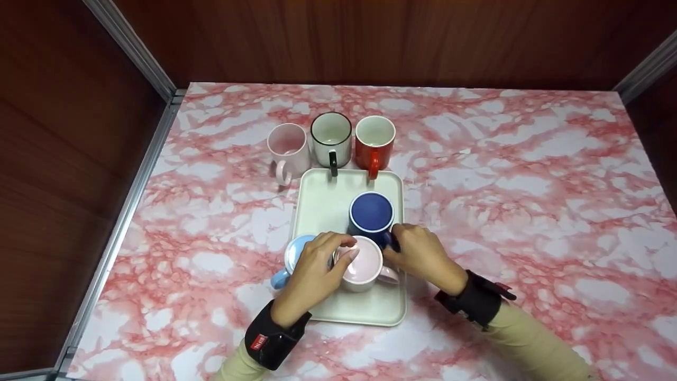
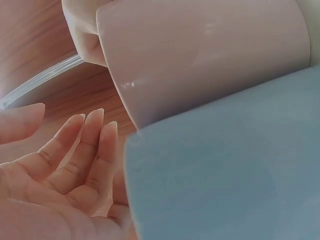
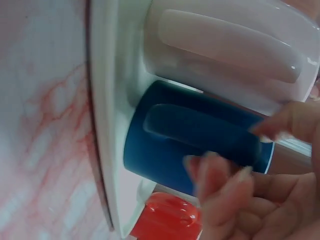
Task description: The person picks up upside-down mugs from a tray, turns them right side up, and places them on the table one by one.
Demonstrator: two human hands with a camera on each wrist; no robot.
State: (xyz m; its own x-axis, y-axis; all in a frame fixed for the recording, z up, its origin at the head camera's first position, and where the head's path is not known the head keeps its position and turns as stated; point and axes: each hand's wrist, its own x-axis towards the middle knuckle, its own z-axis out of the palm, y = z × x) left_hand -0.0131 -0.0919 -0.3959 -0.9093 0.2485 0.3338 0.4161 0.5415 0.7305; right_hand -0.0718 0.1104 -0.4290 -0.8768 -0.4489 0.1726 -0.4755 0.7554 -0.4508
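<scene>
While both hands sit over the near half of the tray (image 1: 317, 201), nothing is lifted. Going left to right: far row off the tray, pale pink mug (image 1: 288, 145), white mug with black rim (image 1: 331, 138), red mug (image 1: 375, 140), all upright, handles pointing near, just beside the tray's far edge. On the tray: light blue mug (image 1: 292, 257) at the near-left corner, mostly under the left hand (image 1: 312, 275). Left hand fingers are relaxed and nearly straight, draped across the blue mug, with fingertips (image 1: 349, 253) touching the rim of the pink mug (image 1: 365, 264); left wrist view shows the fingers (image 2: 90, 145) spread loose beside both mugs, not wrapped round either. Pink mug stands near-centre on the tray, touching the light blue one. Dark blue mug (image 1: 372, 212) is just far of it, mid-tray. Right hand (image 1: 423, 256) is at the dark blue mug's handle (image 3: 200, 130); fingers curl toward it, but the right wrist view is blurred, so can't tell whether they actually pinch it. Marble table (image 1: 529, 185) under everything.
</scene>
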